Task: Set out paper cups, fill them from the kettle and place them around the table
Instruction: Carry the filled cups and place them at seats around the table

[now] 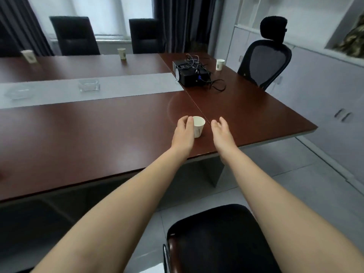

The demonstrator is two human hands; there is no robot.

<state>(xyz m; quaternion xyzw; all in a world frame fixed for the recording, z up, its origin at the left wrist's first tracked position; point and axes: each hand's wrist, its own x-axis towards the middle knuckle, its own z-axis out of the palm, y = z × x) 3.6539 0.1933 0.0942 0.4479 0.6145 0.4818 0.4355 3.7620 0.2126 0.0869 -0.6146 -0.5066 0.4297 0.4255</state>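
Glossy wood-look bench (98, 134) with paper, glass and black plastic on it

The bench top is smooth reddish-brown wood finish with a soft sheen that catches pale glare, and a matt grey strip (122, 85) crosses it towards 10 o'clock. The paper cup (199, 127) at centre is plain matt white. The printed cup (220, 64) at 1 o'clock is paper too. At 10 o'clock stands a clear glass dish (89, 85). The black box (192, 75) at 12 o'clock looks like matt plastic. The chair back (265, 62) at 2 o'clock is dark mesh. The seat pad (216, 239) at 6 o'clock is shiny black, leather-like. The floor tiles (295, 184) are pale and smooth. The cabinet handles (342, 115) at 3 o'clock look like metal.
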